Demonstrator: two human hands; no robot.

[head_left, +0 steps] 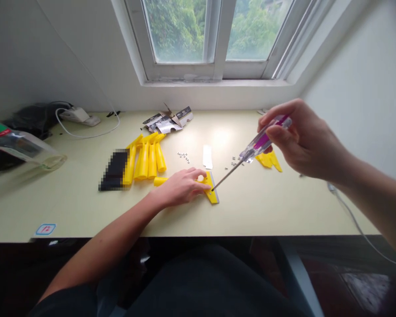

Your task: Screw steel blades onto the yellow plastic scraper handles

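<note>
My left hand [181, 187] grips a yellow scraper [214, 197] lying on the table, fingers bent around its head. A thin metal blade runs along the scraper's right edge, and its handle end sticks out left of the hand. My right hand [298, 138] is closed around a screwdriver [257, 141] with a clear and purple handle. The screwdriver's shaft slants down to the left, its tip at a screw spot on the scraper's head; firm contact is hard to make out. Small nuts [184, 155], small screws [233, 162] and flat metal blades [207, 157] lie beyond.
Several yellow handles [148, 160] lie at the left beside a pixelated dark object [114, 169]. Yellow pieces [267, 160] rest under my right hand. Torn packaging [168, 121] is at the back. A plastic bottle [26, 145], power strip [79, 116] and white cable [89, 136] are far left.
</note>
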